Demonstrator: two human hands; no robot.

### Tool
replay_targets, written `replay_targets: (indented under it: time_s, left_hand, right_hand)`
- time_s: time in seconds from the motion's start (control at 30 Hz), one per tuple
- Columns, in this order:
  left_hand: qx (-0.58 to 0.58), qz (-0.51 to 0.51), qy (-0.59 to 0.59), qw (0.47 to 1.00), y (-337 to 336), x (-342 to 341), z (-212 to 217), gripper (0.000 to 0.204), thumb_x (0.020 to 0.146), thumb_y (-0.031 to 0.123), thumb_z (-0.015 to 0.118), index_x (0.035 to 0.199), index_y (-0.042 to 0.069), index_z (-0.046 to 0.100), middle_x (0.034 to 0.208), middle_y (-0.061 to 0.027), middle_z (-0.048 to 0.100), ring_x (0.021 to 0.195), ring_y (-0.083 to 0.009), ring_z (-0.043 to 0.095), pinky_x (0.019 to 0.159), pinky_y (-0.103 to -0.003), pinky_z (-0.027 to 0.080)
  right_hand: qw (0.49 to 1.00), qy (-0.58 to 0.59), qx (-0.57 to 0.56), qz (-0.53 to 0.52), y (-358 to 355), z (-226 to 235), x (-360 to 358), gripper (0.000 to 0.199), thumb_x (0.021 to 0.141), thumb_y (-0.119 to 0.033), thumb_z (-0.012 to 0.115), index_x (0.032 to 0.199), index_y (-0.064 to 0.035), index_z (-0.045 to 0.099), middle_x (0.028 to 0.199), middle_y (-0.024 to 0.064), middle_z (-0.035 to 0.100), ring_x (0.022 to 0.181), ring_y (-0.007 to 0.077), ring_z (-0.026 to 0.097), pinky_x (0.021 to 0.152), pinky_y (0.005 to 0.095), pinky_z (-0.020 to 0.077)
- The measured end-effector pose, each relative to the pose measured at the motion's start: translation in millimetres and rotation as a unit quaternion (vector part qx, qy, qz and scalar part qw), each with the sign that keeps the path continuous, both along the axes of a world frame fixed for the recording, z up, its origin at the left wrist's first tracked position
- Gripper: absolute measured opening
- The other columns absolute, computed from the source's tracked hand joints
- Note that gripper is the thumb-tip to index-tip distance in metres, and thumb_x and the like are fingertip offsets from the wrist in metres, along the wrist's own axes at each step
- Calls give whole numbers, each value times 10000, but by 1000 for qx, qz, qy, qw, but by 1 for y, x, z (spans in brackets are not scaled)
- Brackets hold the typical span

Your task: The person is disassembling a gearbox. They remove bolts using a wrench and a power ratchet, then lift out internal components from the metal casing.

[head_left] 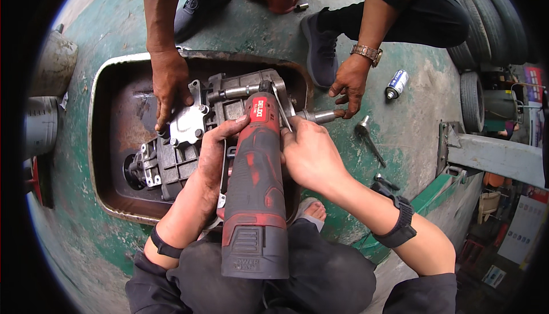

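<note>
Head view showed both hands, left hand [214,148] and right hand [309,154], each grip clamped around the red driver [254,200], steadying it nose-down on the gearbox [189,137] lying in the tray [114,65]; a co-worker's hand [168,85] braced the casing.

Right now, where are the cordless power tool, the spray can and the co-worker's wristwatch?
cordless power tool [257,188]: head view, middle of its red body.
spray can [396,84]: head view, middle of the can.
wristwatch [368,54]: head view, on its band.

Light: even daylight is falling, shadows staying soft | Glare: none showing | Focus: centre is reading sharp | Edges: fisheye is bending lines, black vignette ringing the corners
</note>
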State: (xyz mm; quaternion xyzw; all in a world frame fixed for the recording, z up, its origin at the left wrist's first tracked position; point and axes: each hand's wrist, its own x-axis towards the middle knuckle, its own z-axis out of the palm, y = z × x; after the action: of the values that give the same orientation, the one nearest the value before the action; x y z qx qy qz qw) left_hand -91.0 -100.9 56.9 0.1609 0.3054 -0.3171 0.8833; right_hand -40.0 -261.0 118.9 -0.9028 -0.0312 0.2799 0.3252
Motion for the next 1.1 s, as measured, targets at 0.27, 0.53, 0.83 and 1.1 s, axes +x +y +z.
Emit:
replay_targets:
  time_s: [0.27, 0.53, 0.83, 1.1]
  left_hand:
    - [22, -6, -21, 1000, -5, -3, -14, 457, 779, 324, 610, 1032, -56, 594, 850, -209, 666, 694, -317, 683, 656, -418, 594]
    - [66, -14, -5, 998, -15, 1, -3, 482, 762, 396, 578, 988, -30, 592, 772, -204, 674, 512, -233, 638, 373, -241, 451]
    - [41, -25, -25, 999, -14, 1, 0, 433, 736, 321, 610, 1020, -5, 583, 852, -143, 662, 680, -254, 680, 554, -327, 556]
    - [48, -9, -33, 998, -17, 0, -9, 379, 744, 306, 619, 986, 16, 589, 805, -106, 654, 573, -191, 648, 382, -258, 449]
  right_hand:
    - [994, -25, -28, 106, -7, -12, 5, 155, 752, -34, 551, 822, 98, 592, 724, 261, 646, 746, 431, 658, 725, 454, 533]
    - [978, 209, 10, 2, -5, -6, 42, 402, 909, -123, 483, 1214, 136, 528, 638, 101, 560, 450, 193, 537, 403, 363, 419]
    - [847, 77, -276, 449, 32, 30, 103, 282, 870, -193, 548, 810, 64, 648, 673, 166, 649, 599, 272, 650, 599, 413, 534]
    - [767, -50, -391, 506, 53, 49, 129, 230, 775, -208, 637, 849, 1, 699, 806, 174, 688, 740, 326, 674, 675, 410, 539]
